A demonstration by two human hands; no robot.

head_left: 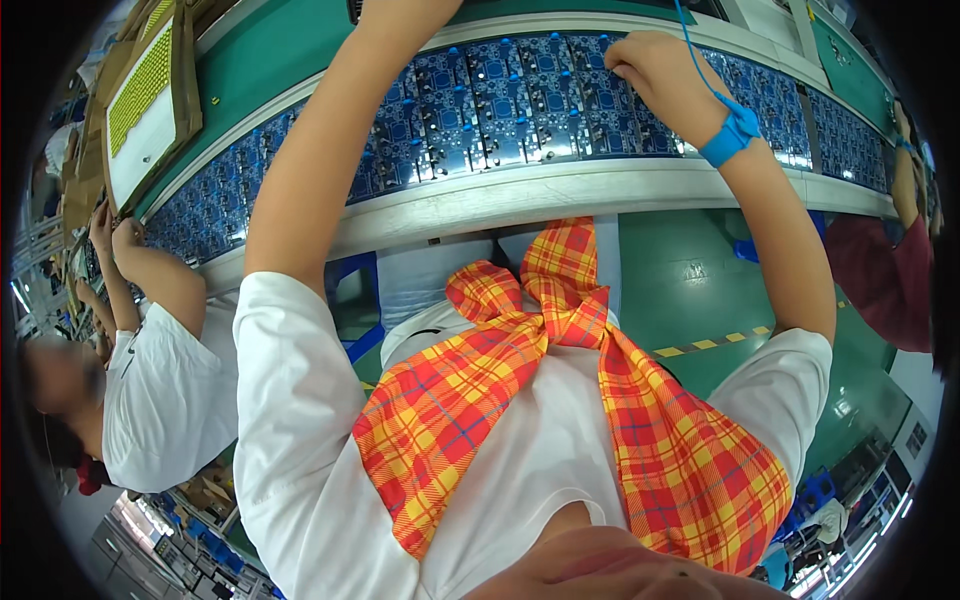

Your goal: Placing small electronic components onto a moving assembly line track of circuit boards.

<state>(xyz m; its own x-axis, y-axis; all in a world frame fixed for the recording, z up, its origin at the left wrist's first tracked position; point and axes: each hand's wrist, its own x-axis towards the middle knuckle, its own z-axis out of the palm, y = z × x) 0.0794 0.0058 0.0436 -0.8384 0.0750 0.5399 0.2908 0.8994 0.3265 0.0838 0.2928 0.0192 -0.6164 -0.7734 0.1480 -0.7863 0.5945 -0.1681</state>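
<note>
A row of blue printed circuit boards [520,95], dotted with small components, fills the long line in front of me. My right hand [665,80], a blue wrist strap [735,135] and its cord on that wrist, is over the boards at the right. Its fingers are curled together close to a board's far edge; whatever they may pinch is too small to make out. My left hand [410,10] reaches across the boards to the far side, where the top of the picture cuts it off. Its fingers are out of sight.
A metal rail [480,195] runs along the near side of the boards. At far left, a cardboard box [185,80] holds a white sheet with rows of yellow parts. Co-workers sit at my left [170,400] and right [880,270], their arms close to the line.
</note>
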